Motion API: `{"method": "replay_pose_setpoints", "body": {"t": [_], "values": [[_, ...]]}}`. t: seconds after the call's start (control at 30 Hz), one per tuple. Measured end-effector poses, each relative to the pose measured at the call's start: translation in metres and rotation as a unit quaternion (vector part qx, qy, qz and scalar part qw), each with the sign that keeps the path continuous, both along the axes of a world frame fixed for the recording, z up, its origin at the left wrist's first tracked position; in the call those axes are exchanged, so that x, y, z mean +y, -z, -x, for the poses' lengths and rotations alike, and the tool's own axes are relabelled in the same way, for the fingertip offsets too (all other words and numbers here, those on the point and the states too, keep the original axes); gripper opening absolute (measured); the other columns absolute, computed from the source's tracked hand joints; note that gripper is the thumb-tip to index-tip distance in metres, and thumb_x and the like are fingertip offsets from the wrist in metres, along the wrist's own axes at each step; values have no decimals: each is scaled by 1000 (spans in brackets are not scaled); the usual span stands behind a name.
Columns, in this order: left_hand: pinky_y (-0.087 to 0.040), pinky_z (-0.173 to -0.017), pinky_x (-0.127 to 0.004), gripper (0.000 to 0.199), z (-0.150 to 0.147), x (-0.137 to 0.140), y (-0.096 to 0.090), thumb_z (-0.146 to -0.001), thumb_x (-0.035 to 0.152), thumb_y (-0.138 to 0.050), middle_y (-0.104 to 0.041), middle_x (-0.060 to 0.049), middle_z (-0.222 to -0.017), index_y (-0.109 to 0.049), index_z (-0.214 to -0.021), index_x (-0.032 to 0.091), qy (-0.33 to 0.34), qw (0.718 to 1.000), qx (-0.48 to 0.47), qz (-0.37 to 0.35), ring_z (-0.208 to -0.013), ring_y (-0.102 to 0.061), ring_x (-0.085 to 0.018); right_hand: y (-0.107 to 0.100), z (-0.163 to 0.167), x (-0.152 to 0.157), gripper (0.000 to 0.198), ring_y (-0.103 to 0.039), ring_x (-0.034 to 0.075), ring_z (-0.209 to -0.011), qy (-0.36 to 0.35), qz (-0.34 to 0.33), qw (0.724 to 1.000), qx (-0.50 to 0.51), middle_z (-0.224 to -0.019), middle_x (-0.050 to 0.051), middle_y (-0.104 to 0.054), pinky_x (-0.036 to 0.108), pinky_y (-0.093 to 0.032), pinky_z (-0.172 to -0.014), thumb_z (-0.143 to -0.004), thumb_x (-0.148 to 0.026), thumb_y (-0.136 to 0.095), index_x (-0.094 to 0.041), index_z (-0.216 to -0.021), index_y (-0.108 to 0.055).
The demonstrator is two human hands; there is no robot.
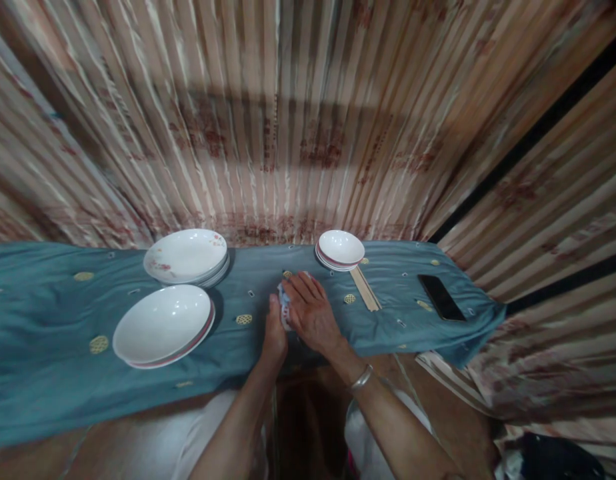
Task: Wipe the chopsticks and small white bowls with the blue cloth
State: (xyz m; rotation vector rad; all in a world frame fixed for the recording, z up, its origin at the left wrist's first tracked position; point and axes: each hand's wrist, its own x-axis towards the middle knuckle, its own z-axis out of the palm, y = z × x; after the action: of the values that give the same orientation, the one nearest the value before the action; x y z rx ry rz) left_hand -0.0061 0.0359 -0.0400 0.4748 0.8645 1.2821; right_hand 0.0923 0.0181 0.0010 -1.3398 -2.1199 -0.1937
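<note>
Near the table's front edge, both of my hands are together around a small, crumpled, light-coloured patterned cloth (284,312). My left hand (275,330) supports it from the left side, thumb pointing up. Over its right side lies my right hand (311,310), fingers pressed together, a silver bangle on the wrist. Most of the cloth is hidden between the palms. Behind my right hand stands a stack of small white bowls (341,248). Several wooden chopsticks (365,289) lie beside that stack, to the right of my hands.
On the left are a stack of floral white plates (185,257) and, closer, some large white bowls (162,325). A black phone (441,297) lies at the right end of the blue-green tablecloth (248,360). Pleated curtains (298,133) hang behind the table and along the right.
</note>
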Motion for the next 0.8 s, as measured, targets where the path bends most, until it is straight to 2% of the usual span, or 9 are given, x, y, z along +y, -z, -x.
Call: {"method": "replay_pose_setpoints", "body": {"t": [0.13, 0.27, 0.43, 0.67, 0.73, 0.8], "values": [[-55, -77, -34, 50, 1, -2, -1, -75, 58, -63, -74, -10, -74, -74, -85, 10, 20, 998, 62, -12, -92, -69, -28, -5, -15, 9, 46, -36, 22, -138, 9, 21, 995, 99, -140, 14, -52, 44, -32, -114, -95, -21, -34, -11, -137, -49], [-55, -76, -35, 35, 1, -4, -5, -70, 46, -73, -74, -9, -69, -74, -73, 10, 31, 997, 60, -34, -88, -70, -30, -1, -28, 20, 45, -48, 20, -130, 15, 68, 968, 240, -135, 11, -57, 40, -37, -111, -94, -25, -35, -15, -134, -53], [-56, -78, -38, 31, 1, -4, -3, -71, 41, -74, -74, -8, -68, -75, -79, 11, 32, 999, 27, -26, -89, -70, -30, 12, -39, 36, 42, -60, 20, -114, 35, 145, 902, 405, -123, 5, -67, 36, -44, -103, -91, -33, -40, -20, -124, -63], [-56, -80, -37, 32, 2, -1, 1, -73, 39, -72, -75, -9, -71, -75, -86, 10, 15, 1000, 21, 0, -92, -70, -30, 36, -43, 55, 41, -62, 23, -109, 71, 232, 780, 577, -110, 2, -72, 38, -45, -100, -82, -41, -49, -19, -109, -71], [-55, -82, -38, 33, 2, -2, -3, -74, 40, -71, -75, -10, -74, -75, -87, 10, 15, 1000, 19, -1, -93, -70, -30, 41, -43, 56, 40, -63, 23, -109, 82, 242, 758, 600, -110, 3, -72, 39, -45, -100, -81, -41, -50, -19, -107, -71], [-54, -87, -39, 32, 2, -3, -9, -78, 38, -68, -76, -11, -78, -74, -88, 9, 12, 1000, 5, 9, -97, -69, -30, 44, -43, 56, 40, -64, 24, -108, 85, 251, 751, 604, -110, 5, -72, 39, -47, -98, -81, -41, -51, -19, -106, -72]]}}
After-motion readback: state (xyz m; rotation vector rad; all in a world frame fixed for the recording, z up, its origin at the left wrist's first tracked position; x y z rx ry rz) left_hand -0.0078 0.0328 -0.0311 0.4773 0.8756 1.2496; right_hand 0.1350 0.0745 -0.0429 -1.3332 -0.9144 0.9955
